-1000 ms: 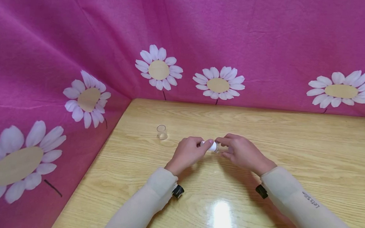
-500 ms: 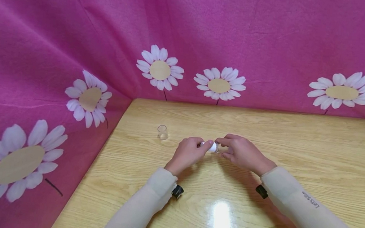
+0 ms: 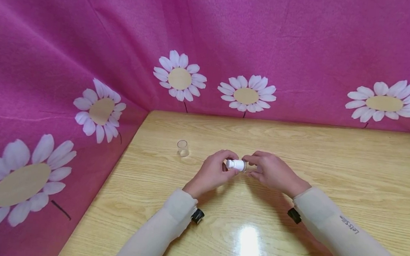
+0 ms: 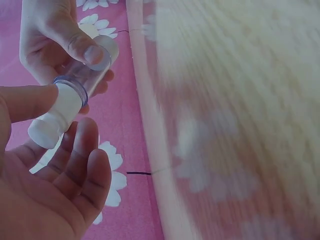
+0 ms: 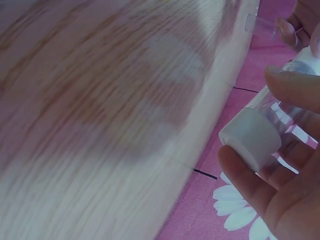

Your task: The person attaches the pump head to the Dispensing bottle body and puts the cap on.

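Note:
Both hands meet on a small bottle (image 3: 238, 165) held sideways over the table. It has a clear body (image 4: 92, 76), a white stepped top (image 4: 64, 106) and a white base (image 5: 250, 138). The left hand (image 3: 211, 171) is at the white top, its thumb against one side and fingers curved around the other. From the right, the right hand (image 3: 277, 173) grips the clear body near the base between thumb and fingers. A clear cylindrical cap (image 3: 183, 148) stands to the left on the wooden table (image 3: 352, 157).
Pink fabric with large white daisies (image 3: 179, 78) hangs behind the table and along its left side. A bright light reflection (image 3: 250, 250) lies on the near tabletop. Each wrist carries a small black camera, such as the left one (image 3: 197, 215).
The left hand has shifted its hold: its thumb moved from across the white top to the near side, so more of the top shows. The right hand stays put.

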{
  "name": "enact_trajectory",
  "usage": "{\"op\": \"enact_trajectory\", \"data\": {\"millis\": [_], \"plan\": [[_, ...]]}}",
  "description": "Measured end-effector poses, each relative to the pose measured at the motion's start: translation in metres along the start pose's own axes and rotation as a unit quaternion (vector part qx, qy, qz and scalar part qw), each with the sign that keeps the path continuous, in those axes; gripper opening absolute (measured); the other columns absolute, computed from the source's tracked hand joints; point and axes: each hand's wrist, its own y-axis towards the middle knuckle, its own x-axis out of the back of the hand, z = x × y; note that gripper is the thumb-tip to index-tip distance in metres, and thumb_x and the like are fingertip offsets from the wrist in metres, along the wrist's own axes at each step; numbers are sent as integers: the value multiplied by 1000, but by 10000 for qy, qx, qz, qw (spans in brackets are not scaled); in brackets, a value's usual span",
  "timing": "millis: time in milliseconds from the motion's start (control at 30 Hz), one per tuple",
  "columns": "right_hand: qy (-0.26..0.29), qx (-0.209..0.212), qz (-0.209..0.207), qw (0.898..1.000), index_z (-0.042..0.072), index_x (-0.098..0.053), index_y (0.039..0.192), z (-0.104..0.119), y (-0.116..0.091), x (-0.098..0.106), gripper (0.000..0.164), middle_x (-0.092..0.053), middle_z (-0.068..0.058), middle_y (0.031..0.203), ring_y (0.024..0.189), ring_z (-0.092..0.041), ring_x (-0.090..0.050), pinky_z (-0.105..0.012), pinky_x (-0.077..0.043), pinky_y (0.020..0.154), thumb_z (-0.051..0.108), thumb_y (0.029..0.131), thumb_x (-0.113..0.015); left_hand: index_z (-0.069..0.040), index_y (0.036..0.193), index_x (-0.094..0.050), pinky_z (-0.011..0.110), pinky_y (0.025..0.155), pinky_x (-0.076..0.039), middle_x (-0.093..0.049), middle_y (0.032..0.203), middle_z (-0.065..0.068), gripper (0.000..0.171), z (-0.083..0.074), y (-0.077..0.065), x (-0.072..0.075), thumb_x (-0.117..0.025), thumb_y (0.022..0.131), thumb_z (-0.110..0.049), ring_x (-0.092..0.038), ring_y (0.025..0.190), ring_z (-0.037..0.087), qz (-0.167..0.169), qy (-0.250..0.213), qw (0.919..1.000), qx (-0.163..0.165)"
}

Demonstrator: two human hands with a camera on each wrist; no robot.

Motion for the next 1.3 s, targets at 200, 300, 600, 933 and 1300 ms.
{"op": "enact_trajectory", "data": {"millis": [200, 300, 600, 933, 1300], "plan": [[8, 26, -9, 10000, 5, -67, 124, 0, -3, 2, 42, -71, -12, 105, 84, -21, -67, -37, -56, 72, 5, 83, -77, -14, 118, -63, 20, 66, -43, -63, 106, 2, 29, -3, 0, -1, -72, 91, -17, -53, 78, 14, 44, 71, 10000, 13], [22, 8, 0, 10000, 5, -66, 125, 0, -3, 3, 43, -70, -12, 105, 83, -20, -66, -36, -56, 71, 5, 84, -77, -15, 128, -61, 20, 66, -45, -63, 112, 3, 39, -3, 1, -1, -72, 91, -20, -54, 80, 15, 60, 97, 9999, 8], [68, -72, -7, 10000, 5, -65, 127, 0, 0, 1, 45, -70, -12, 105, 82, -17, -66, -34, -56, 72, 8, 84, -77, -19, 128, -62, 26, 69, -48, -67, 107, -1, 51, -5, 3, 2, -53, 96, -58, -60, 81, 12, -397, 48, 9962, 777], [46, -90, 70, 9999, 6, -66, 126, 2, 0, -1, 44, -70, -12, 105, 84, -18, -67, -35, -57, 73, 7, 84, -77, -20, 91, -72, 26, 63, -43, -68, 80, -4, 34, -3, 1, 1, -57, 97, -50, -54, 69, 12, -222, -104, 9956, 905], [90, -36, 109, 9999, 5, -67, 125, 1, 3, -3, 43, -70, -12, 105, 85, -19, -67, -37, -57, 74, 7, 84, -77, -20, 94, -71, 26, 61, -42, -70, 84, -1, 32, -2, -2, 2, -57, 97, -48, -53, 68, 13, -127, -242, 9945, 1011]]}}
